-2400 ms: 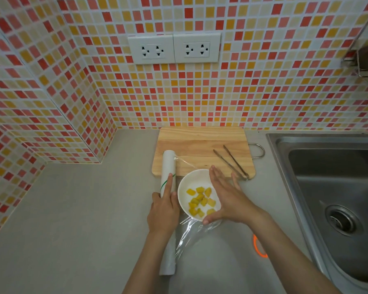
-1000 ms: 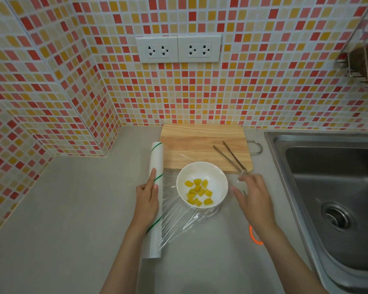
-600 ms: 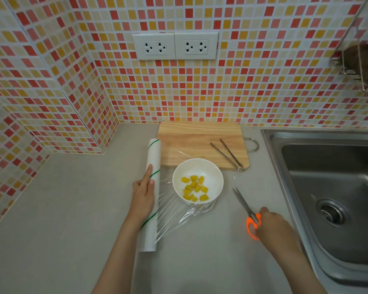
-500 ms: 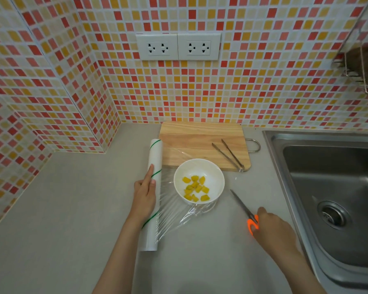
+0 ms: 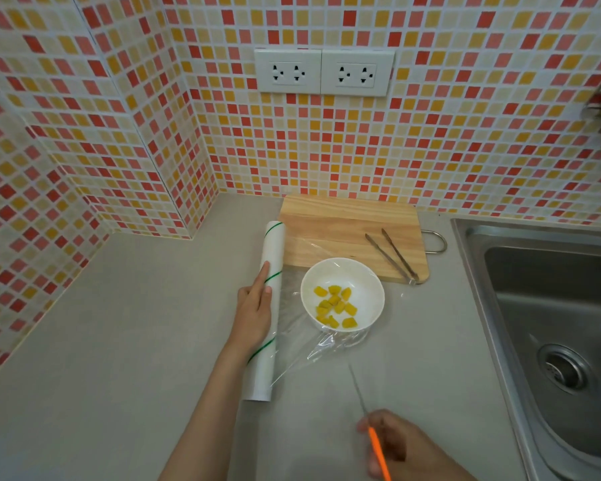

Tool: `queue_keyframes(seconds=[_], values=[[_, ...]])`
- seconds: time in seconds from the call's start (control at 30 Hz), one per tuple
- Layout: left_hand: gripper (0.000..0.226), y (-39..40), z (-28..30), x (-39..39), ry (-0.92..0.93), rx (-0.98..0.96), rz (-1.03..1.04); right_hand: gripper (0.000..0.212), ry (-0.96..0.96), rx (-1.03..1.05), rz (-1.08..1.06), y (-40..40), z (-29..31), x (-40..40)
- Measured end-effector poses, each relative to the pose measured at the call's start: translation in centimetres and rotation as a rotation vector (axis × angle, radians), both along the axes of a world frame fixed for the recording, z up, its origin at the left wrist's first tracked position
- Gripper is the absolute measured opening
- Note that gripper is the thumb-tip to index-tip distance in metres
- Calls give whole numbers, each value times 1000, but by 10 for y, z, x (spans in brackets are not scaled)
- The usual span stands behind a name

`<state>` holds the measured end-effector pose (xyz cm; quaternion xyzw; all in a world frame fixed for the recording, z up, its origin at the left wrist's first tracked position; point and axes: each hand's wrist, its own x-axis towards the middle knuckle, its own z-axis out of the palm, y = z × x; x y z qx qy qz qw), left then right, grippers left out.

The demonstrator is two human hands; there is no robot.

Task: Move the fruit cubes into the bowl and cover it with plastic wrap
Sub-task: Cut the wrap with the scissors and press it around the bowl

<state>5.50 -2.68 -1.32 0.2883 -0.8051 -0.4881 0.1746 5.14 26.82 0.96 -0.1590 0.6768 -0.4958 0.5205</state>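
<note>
A white bowl (image 5: 361, 282) with several yellow fruit cubes (image 5: 333, 305) stands on the counter just in front of the cutting board. A sheet of clear plastic wrap (image 5: 309, 348) runs from the roll (image 5: 269, 307) across to the bowl and over it. My left hand (image 5: 254, 308) lies flat on the roll, pressing it to the counter. My right hand (image 5: 392, 442), blurred near the bottom edge, grips orange-handled scissors (image 5: 375, 446) whose blades point up toward the wrap.
A wooden cutting board (image 5: 340, 227) lies behind the bowl, with metal tongs (image 5: 392, 253) on its right part. A steel sink (image 5: 552, 324) fills the right side. Tiled walls form a corner at the left. Two wall sockets (image 5: 323, 72) sit above the board.
My right hand left the bowl, picked up the scissors from the counter at the right and brought them down toward me. My left hand moved the roll left, stretching the wrap, and stays on it.
</note>
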Motion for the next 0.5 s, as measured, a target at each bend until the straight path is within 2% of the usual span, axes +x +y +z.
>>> queue_keyframes(seconds=[0.07,0.2,0.33,0.5], values=[[47,0,0,1,9,-5,-2,53,-46,30,95,-13,-6,9],[47,0,-2,3,9,6,5,63,91,24,197,-48,-15,14],[47,2,-4,6,14,8,13,44,88,-28,118,-84,-13,11],[47,4,-6,6,15,9,31,38,106,-85,-34,-107,-10,9]])
